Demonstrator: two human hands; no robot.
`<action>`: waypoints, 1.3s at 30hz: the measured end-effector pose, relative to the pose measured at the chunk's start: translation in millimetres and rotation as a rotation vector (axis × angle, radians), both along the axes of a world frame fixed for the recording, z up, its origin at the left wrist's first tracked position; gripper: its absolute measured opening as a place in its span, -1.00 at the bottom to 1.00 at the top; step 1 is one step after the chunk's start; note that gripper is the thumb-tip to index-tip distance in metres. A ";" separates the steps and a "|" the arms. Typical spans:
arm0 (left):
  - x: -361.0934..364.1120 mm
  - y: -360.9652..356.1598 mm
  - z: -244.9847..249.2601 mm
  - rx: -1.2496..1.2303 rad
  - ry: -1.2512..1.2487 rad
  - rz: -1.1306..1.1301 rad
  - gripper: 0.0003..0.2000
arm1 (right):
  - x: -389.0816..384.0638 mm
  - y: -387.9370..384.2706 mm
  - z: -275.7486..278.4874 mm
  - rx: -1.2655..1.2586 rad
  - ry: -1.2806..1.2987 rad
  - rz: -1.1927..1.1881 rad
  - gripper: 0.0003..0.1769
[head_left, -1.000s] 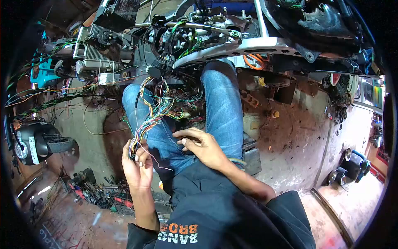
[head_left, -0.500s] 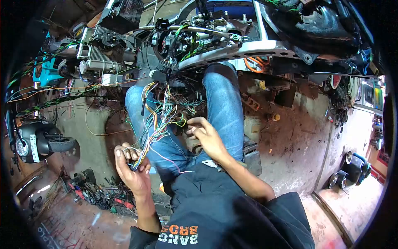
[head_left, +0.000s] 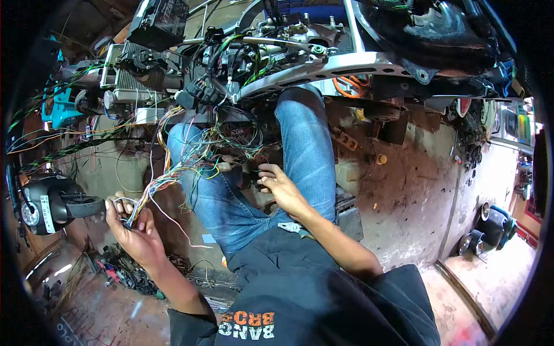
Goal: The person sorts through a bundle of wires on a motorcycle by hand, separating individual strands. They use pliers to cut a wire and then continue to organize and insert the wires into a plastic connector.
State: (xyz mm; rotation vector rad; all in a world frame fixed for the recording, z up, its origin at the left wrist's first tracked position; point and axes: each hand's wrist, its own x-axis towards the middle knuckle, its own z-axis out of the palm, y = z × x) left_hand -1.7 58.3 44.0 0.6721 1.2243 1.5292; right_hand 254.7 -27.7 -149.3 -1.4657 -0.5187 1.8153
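My left hand [head_left: 134,230] is closed around one end of a bundle of multicoloured wires [head_left: 158,185], held out to the left of my left knee. From there the loose strands spread up over my left leg toward the motorcycle frame. A single pink wire [head_left: 176,222] dangles below the bundle. Over my right thigh, my right hand [head_left: 281,189] hovers with loosely bent fingers apart and nothing visible in them. Black connectors [head_left: 199,95] hang at the wires' upper end. A silver tool, perhaps pliers [head_left: 291,227], lies at my waist.
A bare motorcycle frame [head_left: 323,70] with engine parts crosses the top of the view. A battery [head_left: 158,23] and a radiator [head_left: 138,69] sit at upper left. Below them is a wheel [head_left: 83,206]. Loose parts [head_left: 130,271] lie on the floor at lower left.
My left hand has pulled the wire bundle left and slightly down, stretching it across my left leg. The black connectors have shifted left. My right hand has barely moved.
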 end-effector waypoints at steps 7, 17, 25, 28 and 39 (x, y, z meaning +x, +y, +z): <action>-16.1 2.0 2.1 0.000 -0.005 -0.033 -0.74 | -5.0 4.8 -5.7 -0.053 0.103 -0.068 -0.53; -15.6 4.1 8.2 -0.067 0.071 0.068 -0.72 | -5.1 27.2 -6.3 0.025 0.217 -0.240 -0.53; -33.1 17.7 3.9 -0.032 -0.003 0.076 -0.75 | -3.0 39.9 -14.6 0.085 0.227 -0.132 -0.56; -41.5 23.5 4.0 -0.018 -0.007 0.081 -0.75 | -11.0 35.0 -31.0 0.020 0.079 0.093 -0.56; -52.4 36.4 10.6 0.031 0.024 0.067 -0.77 | -19.8 25.5 -38.1 0.236 -0.396 0.181 -0.34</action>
